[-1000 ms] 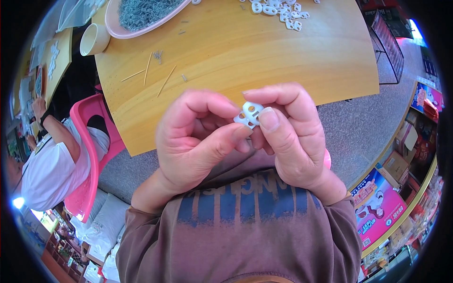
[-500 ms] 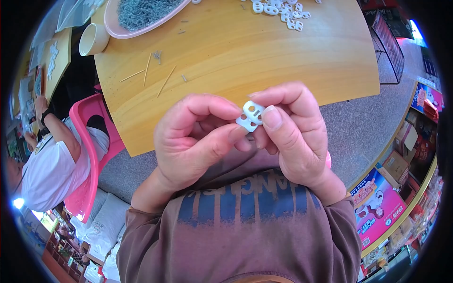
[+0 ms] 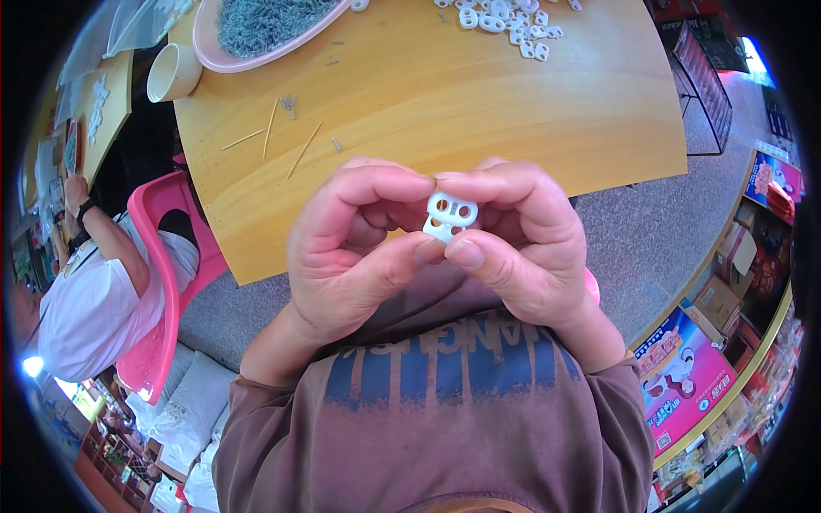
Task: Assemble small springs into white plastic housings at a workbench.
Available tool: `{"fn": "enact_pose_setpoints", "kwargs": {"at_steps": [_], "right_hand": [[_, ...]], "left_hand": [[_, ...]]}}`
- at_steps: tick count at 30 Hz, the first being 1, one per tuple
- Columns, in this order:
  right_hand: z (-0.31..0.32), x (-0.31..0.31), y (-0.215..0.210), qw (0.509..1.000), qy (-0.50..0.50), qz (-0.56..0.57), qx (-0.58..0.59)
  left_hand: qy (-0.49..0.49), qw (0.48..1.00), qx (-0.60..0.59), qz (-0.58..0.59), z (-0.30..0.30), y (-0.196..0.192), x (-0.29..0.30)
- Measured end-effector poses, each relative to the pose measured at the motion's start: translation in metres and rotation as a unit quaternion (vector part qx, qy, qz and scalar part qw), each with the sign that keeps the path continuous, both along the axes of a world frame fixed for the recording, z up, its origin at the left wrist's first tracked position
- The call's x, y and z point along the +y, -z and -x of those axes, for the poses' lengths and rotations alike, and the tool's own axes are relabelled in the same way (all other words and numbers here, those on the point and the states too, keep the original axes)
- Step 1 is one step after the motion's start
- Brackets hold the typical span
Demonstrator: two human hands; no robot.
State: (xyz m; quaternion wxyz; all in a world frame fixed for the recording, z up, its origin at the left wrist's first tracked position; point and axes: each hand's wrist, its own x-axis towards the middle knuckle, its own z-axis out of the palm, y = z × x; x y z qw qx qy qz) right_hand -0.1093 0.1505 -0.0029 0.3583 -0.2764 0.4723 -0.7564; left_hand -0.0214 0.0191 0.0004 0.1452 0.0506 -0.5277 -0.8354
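Left hand (image 3: 342, 248) and right hand (image 3: 537, 248) pinch a white holed piece (image 3: 448, 219) between them.
Thumbs (image 3: 466, 253) and curled fingers (image 3: 389, 182) block its edges, so I can't make out how its two parts meet inside that grip. Beyond it, leftward on the worktop (image 3: 513, 111), lie thin sticks (image 3: 304, 150); farther, a pink basin (image 3: 227, 62) of grey coils (image 3: 274, 26) and, rightward, a heap of white pieces (image 3: 519, 36), both cut off above.

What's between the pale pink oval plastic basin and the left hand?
Head view: thin tan wooden sticks, small grey metal bits on the yellow-brown wooden tabletop.
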Motion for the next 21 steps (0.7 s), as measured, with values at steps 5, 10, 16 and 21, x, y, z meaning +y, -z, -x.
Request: {"fn": "enact_pose_setpoints", "kwargs": {"at_steps": [5,10,16,21], "right_hand": [[-0.0042,-0.0030,0.0084,1.000,0.002,0.025,-0.006],[-0.0045,-0.0038,0.0107,0.999,0.006,0.049,0.009],[-0.0011,-0.0015,0.0105,0.996,0.011,0.027,0.085],[-0.0016,-0.0017,0.0099,0.995,0.021,0.014,0.099]], "left_hand": [[0.007,1.000,0.007,0.022,-0.0006,0.0020,-0.0026],[0.010,1.000,0.021,-0.001,-0.0012,0.0040,-0.0010],[0.006,1.000,0.021,-0.009,-0.0009,0.0031,0.0018],[-0.003,1.000,0.016,-0.013,-0.0013,0.0028,0.0040]]}}
